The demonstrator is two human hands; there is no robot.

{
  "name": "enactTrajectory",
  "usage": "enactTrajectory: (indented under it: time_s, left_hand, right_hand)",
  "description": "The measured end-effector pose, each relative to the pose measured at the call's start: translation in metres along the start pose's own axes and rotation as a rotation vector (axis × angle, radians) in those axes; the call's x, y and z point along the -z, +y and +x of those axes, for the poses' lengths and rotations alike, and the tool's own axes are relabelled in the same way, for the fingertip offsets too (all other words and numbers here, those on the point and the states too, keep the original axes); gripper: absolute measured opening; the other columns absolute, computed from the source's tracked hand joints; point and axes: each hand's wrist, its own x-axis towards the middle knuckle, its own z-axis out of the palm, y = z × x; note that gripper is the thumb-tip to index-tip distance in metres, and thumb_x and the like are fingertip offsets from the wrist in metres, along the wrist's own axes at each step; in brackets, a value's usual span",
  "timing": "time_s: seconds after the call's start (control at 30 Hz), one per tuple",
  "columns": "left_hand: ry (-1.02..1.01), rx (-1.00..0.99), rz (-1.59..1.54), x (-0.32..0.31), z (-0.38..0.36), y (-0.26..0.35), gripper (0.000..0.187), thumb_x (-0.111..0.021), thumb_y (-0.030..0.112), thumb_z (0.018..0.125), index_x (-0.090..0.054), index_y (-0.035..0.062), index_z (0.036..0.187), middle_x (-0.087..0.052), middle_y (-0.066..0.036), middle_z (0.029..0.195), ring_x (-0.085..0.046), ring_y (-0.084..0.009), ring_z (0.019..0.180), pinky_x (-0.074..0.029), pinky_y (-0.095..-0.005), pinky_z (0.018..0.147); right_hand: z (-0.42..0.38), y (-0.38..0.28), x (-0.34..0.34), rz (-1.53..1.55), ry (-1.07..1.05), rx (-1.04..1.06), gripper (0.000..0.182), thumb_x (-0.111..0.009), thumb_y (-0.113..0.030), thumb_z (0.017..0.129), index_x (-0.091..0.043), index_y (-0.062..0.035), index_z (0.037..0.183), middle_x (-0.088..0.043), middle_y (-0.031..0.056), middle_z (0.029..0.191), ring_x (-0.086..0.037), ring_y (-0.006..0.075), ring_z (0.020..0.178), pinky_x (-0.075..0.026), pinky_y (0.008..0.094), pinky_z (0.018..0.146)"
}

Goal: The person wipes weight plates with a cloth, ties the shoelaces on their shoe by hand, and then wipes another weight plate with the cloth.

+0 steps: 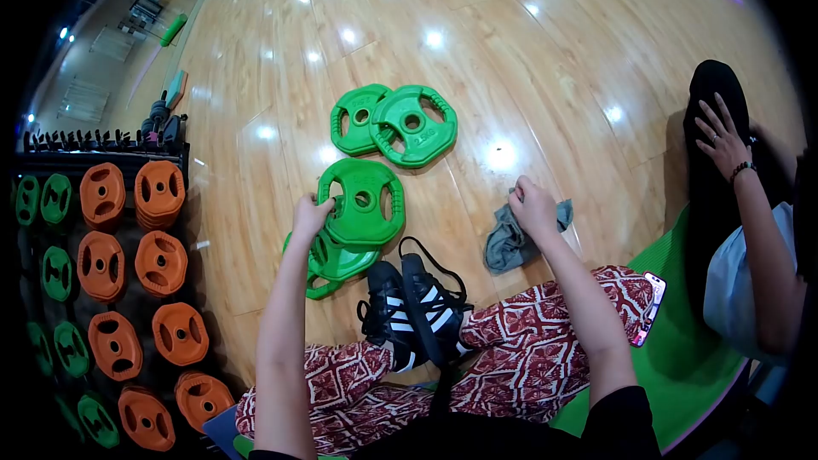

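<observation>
My left hand (312, 214) is closed around the left grip of a green weight plate (362, 226), which lies tilted over other green plates (319, 288) on the floor. My right hand (534, 207) is closed at a crumpled grey cloth (509, 243), which shows on both sides of it; the fingers' hold is partly hidden. Two more green plates lie farther out, the right one (413, 152) overlapping the left one (348, 132).
Black shoes (400, 315) with white stripes and a black strap are close in front of me. A rack (192, 230) of orange and green plates stands on the left. Another person's hand (726, 143) rests on their knee at right, beside a green mat (673, 324). A phone (652, 302) lies by my leg.
</observation>
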Motion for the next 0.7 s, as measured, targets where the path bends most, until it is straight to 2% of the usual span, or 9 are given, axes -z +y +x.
enactTrajectory:
  time_s: [0.03,0.07,0.1,0.2,0.23,0.3,0.37,0.5,0.7]
  left_hand:
    - [0.000,-0.013,0.190,0.004,-0.001,-0.001,0.032,-0.064,0.024,0.070,-0.059,-0.0046,0.083,-0.061,-0.015,0.067,-0.061,-0.0208,0.063,-0.047,-0.0313,0.058]
    - [0.014,-0.095,0.331,0.005,-0.005,-0.003,0.036,-0.062,0.029,0.072,-0.059,-0.0057,0.081,-0.061,-0.022,0.072,-0.062,-0.0302,0.069,-0.048,-0.0372,0.064]
    - [0.018,-0.095,0.328,0.007,-0.007,-0.001,0.036,-0.062,0.029,0.072,-0.059,-0.0057,0.081,-0.061,-0.022,0.072,-0.062,-0.0302,0.069,-0.048,-0.0372,0.064]
    - [-0.122,-0.169,0.756,0.009,-0.008,0.000,0.043,-0.055,0.039,0.075,-0.060,-0.0041,0.078,-0.059,-0.024,0.076,-0.058,-0.0381,0.072,-0.047,-0.0429,0.068]
    - [-0.129,-0.169,0.754,0.009,-0.003,0.002,0.043,-0.055,0.039,0.075,-0.060,-0.0041,0.078,-0.059,-0.024,0.076,-0.058,-0.0381,0.072,-0.047,-0.0429,0.068]
    - [0.107,-0.190,0.612,0.012,0.012,0.012,0.034,-0.050,0.033,0.078,-0.061,-0.0001,0.077,-0.060,-0.022,0.075,-0.059,-0.0366,0.070,-0.047,-0.0440,0.066]
    - [0.162,-0.251,0.552,0.029,0.000,0.063,0.030,-0.047,0.028,0.079,-0.059,0.0001,0.076,-0.059,-0.022,0.076,-0.058,-0.0368,0.070,-0.047,-0.0448,0.066]
    - [0.130,-0.357,0.431,0.012,-0.004,0.094,0.027,-0.048,0.026,0.077,-0.059,0.0015,0.077,-0.059,-0.021,0.078,-0.058,-0.0357,0.070,-0.046,-0.0449,0.066]
    - [-0.123,-0.502,0.313,-0.061,-0.021,0.130,0.020,-0.051,0.020,0.072,-0.060,0.0046,0.080,-0.060,-0.017,0.079,-0.058,-0.0322,0.074,-0.047,-0.0412,0.066]
  right_hand:
    - [0.000,0.000,-0.001,0.003,0.006,-0.001,0.013,-0.054,-0.016,0.074,-0.047,-0.0065,0.070,-0.054,0.0129,0.058,-0.054,0.0328,0.056,-0.040,0.0430,0.050]
    - [0.002,0.000,-0.003,0.005,0.013,-0.001,0.013,-0.054,-0.016,0.074,-0.047,-0.0064,0.070,-0.054,0.0130,0.058,-0.054,0.0330,0.055,-0.040,0.0430,0.050]
    - [0.002,-0.003,-0.002,0.004,0.015,0.004,0.013,-0.054,-0.016,0.074,-0.047,-0.0064,0.070,-0.054,0.0130,0.058,-0.054,0.0330,0.055,-0.040,0.0430,0.050]
    - [0.002,-0.009,-0.002,0.004,0.003,0.015,0.014,-0.054,-0.016,0.074,-0.046,-0.0060,0.069,-0.053,0.0134,0.057,-0.053,0.0333,0.055,-0.040,0.0428,0.050]
    - [0.003,-0.010,-0.003,0.014,0.022,0.015,0.014,-0.055,-0.016,0.073,-0.046,-0.0058,0.069,-0.053,0.0136,0.057,-0.054,0.0333,0.055,-0.040,0.0425,0.050]
    - [0.004,-0.010,-0.005,0.021,0.023,0.010,0.014,-0.055,-0.015,0.073,-0.046,-0.0055,0.068,-0.053,0.0139,0.057,-0.054,0.0334,0.055,-0.040,0.0422,0.050]
    - [0.007,-0.007,-0.007,0.070,0.116,0.021,0.013,-0.055,-0.014,0.073,-0.046,-0.0052,0.068,-0.052,0.0143,0.057,-0.054,0.0334,0.056,-0.040,0.0418,0.050]
    - [0.004,-0.002,-0.005,0.068,0.133,-0.043,0.015,-0.056,-0.014,0.073,-0.045,-0.0049,0.067,-0.051,0.0146,0.058,-0.053,0.0335,0.055,-0.039,0.0411,0.049]
    - [0.004,-0.008,-0.002,0.080,0.195,0.009,0.017,-0.056,-0.014,0.073,-0.044,-0.0047,0.066,-0.051,0.0155,0.057,-0.053,0.0344,0.056,-0.039,0.0413,0.049]
